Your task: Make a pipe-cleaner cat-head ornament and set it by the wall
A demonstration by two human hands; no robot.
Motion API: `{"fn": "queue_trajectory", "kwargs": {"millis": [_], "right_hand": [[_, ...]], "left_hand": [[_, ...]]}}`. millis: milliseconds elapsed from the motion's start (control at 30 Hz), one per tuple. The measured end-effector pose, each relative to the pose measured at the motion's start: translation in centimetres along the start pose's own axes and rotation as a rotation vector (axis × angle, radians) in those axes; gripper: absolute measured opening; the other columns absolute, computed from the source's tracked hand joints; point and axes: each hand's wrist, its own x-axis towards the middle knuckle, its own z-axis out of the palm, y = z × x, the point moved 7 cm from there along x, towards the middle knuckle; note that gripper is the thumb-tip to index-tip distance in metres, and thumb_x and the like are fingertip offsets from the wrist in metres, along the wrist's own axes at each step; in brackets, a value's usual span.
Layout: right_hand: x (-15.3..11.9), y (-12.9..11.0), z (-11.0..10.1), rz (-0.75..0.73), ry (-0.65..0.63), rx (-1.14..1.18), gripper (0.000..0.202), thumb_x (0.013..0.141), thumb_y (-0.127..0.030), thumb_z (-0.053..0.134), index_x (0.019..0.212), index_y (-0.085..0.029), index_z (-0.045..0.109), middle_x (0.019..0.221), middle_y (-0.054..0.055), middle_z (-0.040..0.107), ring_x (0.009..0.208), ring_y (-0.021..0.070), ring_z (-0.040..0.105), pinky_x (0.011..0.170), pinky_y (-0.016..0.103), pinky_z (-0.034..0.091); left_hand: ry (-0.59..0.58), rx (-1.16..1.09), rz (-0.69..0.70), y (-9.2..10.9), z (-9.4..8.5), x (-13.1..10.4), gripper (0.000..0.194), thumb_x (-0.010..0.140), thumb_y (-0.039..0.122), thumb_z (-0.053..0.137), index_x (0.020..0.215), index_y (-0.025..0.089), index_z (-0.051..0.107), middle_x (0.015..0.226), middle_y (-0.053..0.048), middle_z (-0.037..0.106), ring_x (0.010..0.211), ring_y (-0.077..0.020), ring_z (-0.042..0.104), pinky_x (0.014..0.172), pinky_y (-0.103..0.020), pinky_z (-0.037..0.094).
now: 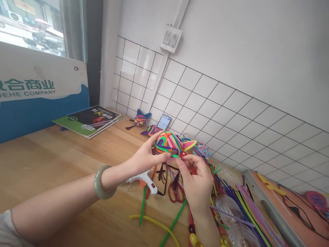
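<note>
Hands, two: one left hand, one right hand. Striped ornament held between them, one; further ornaments along the wall, at least three. Bracelet, one. Phone, one. Glue gun, one. Scissors, one pair. Loose craft stems on the near counter: two green stems, one yellow stem; stems in the bundle, too dense to count. Plastic domes, at least two. Switch box, one, bearing two switches.
</note>
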Motion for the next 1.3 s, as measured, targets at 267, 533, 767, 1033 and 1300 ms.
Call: {"fn": "queue_trajectory", "kwargs": {"millis": [267,533,767,1033,1300], "right_hand": [[0.2,0.4,-0.2,0.052,0.019,0.010,0.021,0.080,-0.037,0.069,0.078,-0.020,0.057,0.062,-0.004,0.052,0.055,0.0103,0.047,0.053,0.022,0.040],[0.0,0.3,-0.3,0.073,0.040,0.000,0.023,0.079,-0.039,0.069,0.077,-0.020,0.057,0.060,-0.004,0.052,0.054,0.0105,0.048,0.051,0.022,0.040],[0.0,-0.1,-0.3,0.065,0.035,0.015,0.022,0.080,-0.037,0.069,0.075,-0.020,0.057,0.058,-0.005,0.050,0.053,0.0099,0.045,0.050,0.022,0.039],[0.2,-0.1,-0.2,0.124,0.001,0.037,0.022,0.079,-0.036,0.069,0.074,-0.019,0.057,0.059,-0.004,0.052,0.055,0.0106,0.048,0.051,0.023,0.039],[0.2,-0.1,-0.1,0.148,-0.011,0.058,0.021,0.079,-0.036,0.069,0.075,-0.019,0.058,0.061,-0.004,0.054,0.056,0.0107,0.049,0.052,0.023,0.040]], "left_hand": [[-0.029,0.018,0.003,0.0,0.5,-0.4,0.077,0.071,0.022,0.075,0.138,0.020,0.036,0.120,-0.011,0.064,0.117,-0.0276,0.058,0.098,-0.040,0.048],[-0.048,0.029,0.039,0.6,0.8,-0.6,0.073,0.071,0.023,0.075,0.136,0.023,0.041,0.127,-0.010,0.061,0.115,-0.0271,0.058,0.096,-0.039,0.049],[-0.048,0.071,0.072,1.0,0.9,-0.8,0.071,0.073,0.022,0.074,0.135,0.021,0.039,0.126,-0.010,0.060,0.114,-0.0268,0.059,0.096,-0.037,0.049],[-0.066,0.028,0.094,1.0,1.2,-0.8,0.073,0.072,0.021,0.074,0.136,0.022,0.038,0.130,-0.010,0.059,0.118,-0.0264,0.058,0.099,-0.036,0.048],[-0.069,0.051,0.135,1.3,1.2,-0.8,0.070,0.074,0.018,0.072,0.136,0.018,0.038,0.130,-0.012,0.058,0.117,-0.0256,0.058,0.098,-0.035,0.049]]}}
